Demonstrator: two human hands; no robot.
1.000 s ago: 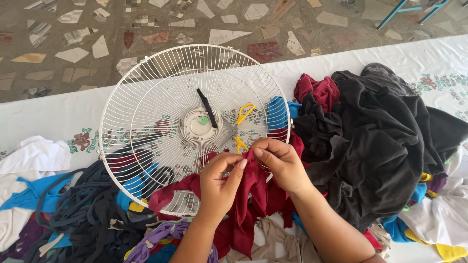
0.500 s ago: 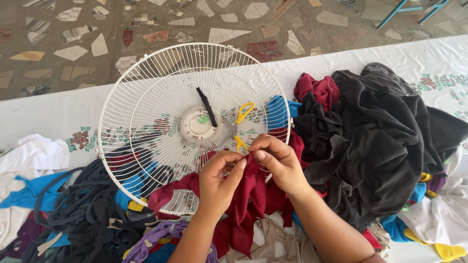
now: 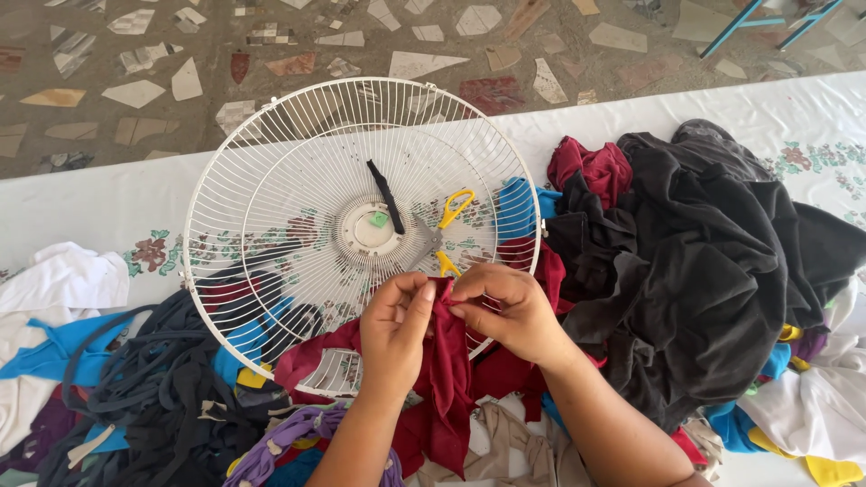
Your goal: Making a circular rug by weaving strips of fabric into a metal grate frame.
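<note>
Maroon cloth strip (image 3: 444, 361) | left hand (image 3: 394, 326) fingers pinching it | right hand (image 3: 507, 311) fingers pinching it | over white fan guard (image 3: 298, 180)

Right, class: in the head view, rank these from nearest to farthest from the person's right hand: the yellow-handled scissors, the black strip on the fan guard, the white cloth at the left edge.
From the right hand:
1. Yellow-handled scissors, just above the hand, lying under the guard's wires.
2. Black strip, higher up, beside the guard's hub.
3. White cloth, far off at the table's left edge.
</note>
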